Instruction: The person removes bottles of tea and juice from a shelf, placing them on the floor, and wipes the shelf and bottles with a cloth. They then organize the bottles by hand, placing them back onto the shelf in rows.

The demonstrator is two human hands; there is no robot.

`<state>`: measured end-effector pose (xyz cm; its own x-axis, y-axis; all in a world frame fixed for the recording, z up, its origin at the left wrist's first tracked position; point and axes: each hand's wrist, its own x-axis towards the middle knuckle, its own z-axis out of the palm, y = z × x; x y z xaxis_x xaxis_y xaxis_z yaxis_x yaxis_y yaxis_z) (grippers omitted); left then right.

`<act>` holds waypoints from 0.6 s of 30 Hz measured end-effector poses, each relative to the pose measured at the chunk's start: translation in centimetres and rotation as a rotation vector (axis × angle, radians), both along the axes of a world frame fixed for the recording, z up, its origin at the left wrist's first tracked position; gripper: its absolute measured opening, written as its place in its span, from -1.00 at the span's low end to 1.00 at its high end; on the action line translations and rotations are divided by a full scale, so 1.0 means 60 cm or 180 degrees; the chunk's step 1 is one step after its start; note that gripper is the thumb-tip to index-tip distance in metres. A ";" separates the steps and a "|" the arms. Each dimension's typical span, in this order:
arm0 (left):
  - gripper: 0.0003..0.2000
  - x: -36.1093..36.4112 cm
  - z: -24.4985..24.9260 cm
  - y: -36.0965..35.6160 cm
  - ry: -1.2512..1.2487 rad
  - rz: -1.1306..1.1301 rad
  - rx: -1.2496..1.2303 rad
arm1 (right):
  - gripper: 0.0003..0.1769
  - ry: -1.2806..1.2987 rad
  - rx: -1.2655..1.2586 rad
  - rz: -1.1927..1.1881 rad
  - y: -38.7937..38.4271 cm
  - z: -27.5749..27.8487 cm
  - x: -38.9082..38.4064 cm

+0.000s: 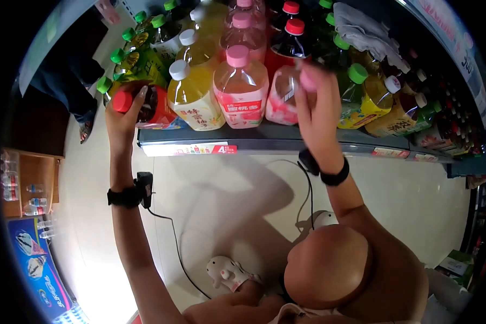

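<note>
Along the shelf front, my left hand is closed around a red-capped bottle of dark drink, which leans in its grip. My right hand holds a pink-capped peach drink bottle near its cap; the fingers are slightly blurred. Between the hands stand a white-capped yellow drink bottle and another peach drink bottle, both upright. Behind my right hand is a red-capped dark bottle. A green-capped bottle stands to its right.
A grey cloth lies over bottles at the back right. The shelf edge carries price labels. Another person's legs are at the left. Cables hang from my wrist devices. A wooden cabinet with bottles stands at the far left.
</note>
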<state>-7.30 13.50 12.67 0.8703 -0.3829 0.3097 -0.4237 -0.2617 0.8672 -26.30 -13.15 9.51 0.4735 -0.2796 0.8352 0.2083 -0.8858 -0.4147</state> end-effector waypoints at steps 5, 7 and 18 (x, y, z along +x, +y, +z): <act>-0.77 0.004 -0.013 -0.006 -0.0207 0.0016 -0.0193 | -0.58 -0.0520 -0.0624 0.0446 0.037 -0.053 -0.075; -0.76 0.008 -0.010 -0.003 -0.0065 0.0020 -0.0121 | -0.56 -0.0351 -0.0606 0.0763 0.047 -0.065 -0.097; -0.70 0.043 -0.030 0.011 -0.0143 -0.0167 -0.0149 | -0.60 -0.0613 -0.0567 0.0793 0.028 -0.055 -0.055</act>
<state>-4.73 14.16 10.90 0.8343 -0.4118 0.3666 -0.4746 -0.1979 0.8577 -29.62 -11.47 6.19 0.3380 -0.0176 0.9410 0.4861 -0.8529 -0.1905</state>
